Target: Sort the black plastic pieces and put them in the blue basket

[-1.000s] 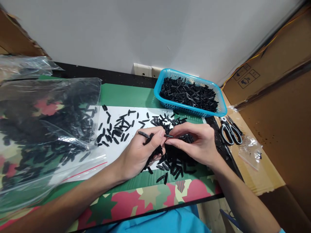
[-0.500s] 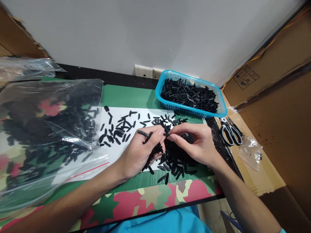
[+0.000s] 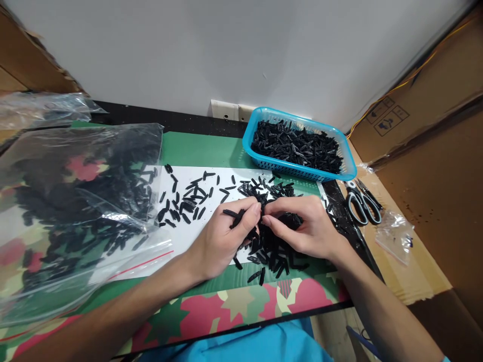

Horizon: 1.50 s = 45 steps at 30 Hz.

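At the bottom of the frame is a bit of blue cloth (image 3: 241,347), close to the person. Just above it lies a mat with red and green stars (image 3: 211,311) on the tabletop (image 3: 196,151). Two bare arms come up from the bottom corners and meet in the middle of the frame. The left hand (image 3: 222,236) is curled shut around a bunch of small black sticks (image 3: 241,236), and one more black stick (image 3: 231,213) pokes out across its fingers. The right hand (image 3: 305,229) is pinched shut, with its thumb and first finger tips pressed on a tiny black piece right beside the left thumb, so the two hands touch at the fingertips. Under and between the hands sits a pile of black pieces (image 3: 275,246) on a white sheet (image 3: 188,236). More loose black pieces (image 3: 184,201) are spread over the sheet to the left of the hands. On the left side of the frame lies a big clear bag (image 3: 75,211) with many black pieces inside. To the right of the hands lie scissors (image 3: 360,203) and a small clear bag (image 3: 396,234) on brown cardboard (image 3: 415,271). Farther back, upper right of the middle, stands a blue basket (image 3: 349,166) full of black pieces. Behind it all is a white wall (image 3: 226,50).
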Each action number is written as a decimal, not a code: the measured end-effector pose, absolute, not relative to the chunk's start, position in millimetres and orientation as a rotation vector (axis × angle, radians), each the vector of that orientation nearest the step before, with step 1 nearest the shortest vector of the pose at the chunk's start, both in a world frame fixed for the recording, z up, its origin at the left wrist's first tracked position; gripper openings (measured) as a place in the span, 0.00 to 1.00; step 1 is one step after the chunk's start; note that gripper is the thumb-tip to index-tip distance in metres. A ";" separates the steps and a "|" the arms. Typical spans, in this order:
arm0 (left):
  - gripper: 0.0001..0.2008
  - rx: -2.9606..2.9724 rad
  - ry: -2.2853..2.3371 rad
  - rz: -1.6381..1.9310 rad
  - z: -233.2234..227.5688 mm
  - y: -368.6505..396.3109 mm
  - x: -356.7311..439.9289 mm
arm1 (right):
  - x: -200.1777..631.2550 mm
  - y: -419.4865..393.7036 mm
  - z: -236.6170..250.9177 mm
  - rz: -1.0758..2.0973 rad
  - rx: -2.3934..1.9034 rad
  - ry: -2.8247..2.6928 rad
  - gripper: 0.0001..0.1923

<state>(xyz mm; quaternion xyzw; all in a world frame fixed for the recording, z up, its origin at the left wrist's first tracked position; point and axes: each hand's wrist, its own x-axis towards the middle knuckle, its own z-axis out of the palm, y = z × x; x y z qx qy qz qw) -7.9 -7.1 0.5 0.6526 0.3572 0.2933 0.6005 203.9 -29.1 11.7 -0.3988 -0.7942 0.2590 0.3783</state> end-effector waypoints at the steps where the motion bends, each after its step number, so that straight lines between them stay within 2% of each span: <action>1: 0.22 1.527 0.839 0.676 0.5 -7.1 -7.7 | 204.0 -28.9 11.3 0.653 -1.032 -2.042 0.05; 7: 0.22 1.633 0.882 0.642 1.7 -7.1 -4.4 | 204.6 -27.8 7.3 0.584 -1.138 -2.089 0.09; 18: 0.22 1.690 0.913 0.636 6.9 -10.9 -5.8 | 207.6 -27.1 9.5 0.631 -1.031 -2.093 0.09; 37: 0.20 1.709 0.944 0.728 12.1 -17.2 -1.5 | 205.7 -26.5 12.5 1.313 -1.072 -1.721 0.11; 45: 0.20 1.692 0.949 0.713 14.4 -17.3 -0.5 | 205.1 -28.4 12.2 1.428 -1.033 -1.646 0.13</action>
